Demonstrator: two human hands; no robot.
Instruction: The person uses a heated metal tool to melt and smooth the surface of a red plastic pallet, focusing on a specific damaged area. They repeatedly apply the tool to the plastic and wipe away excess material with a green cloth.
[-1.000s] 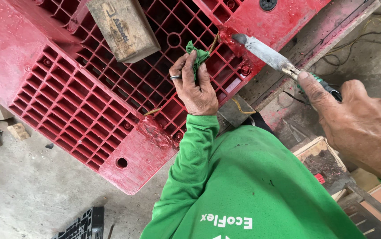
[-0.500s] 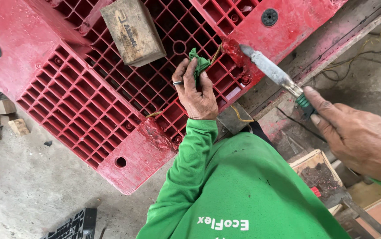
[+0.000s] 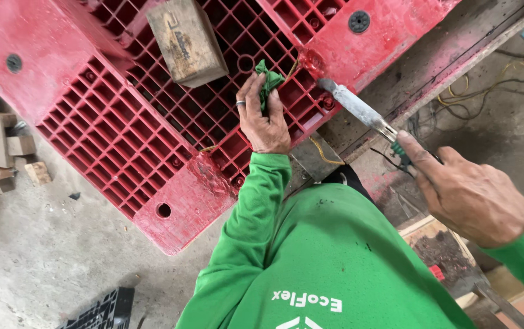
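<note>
A red plastic pallet (image 3: 116,134) with a grid surface lies tilted in front of me. My left hand (image 3: 262,119), with a ring on one finger, presses a bunched green cloth (image 3: 269,82) against the pallet's grid. My right hand (image 3: 466,195) grips the green handle of a flat metal blade tool (image 3: 359,109), index finger stretched along it. The blade tip touches the pallet's solid red edge near a yellowish mark (image 3: 310,61). Both arms wear green sleeves.
A worn wooden block (image 3: 186,39) rests on the pallet's grid. Small wood offcuts (image 3: 6,149) lie on the concrete floor at left. Cables (image 3: 487,97) trail at right. A wooden box (image 3: 441,250) with dark debris sits lower right; a black grid piece (image 3: 100,311) lies at the bottom.
The view has shifted, so the pallet and block sit a little further right and down. My left hand stays on the cloth. My right hand has drawn lower while the blade stays on the pallet edge.
</note>
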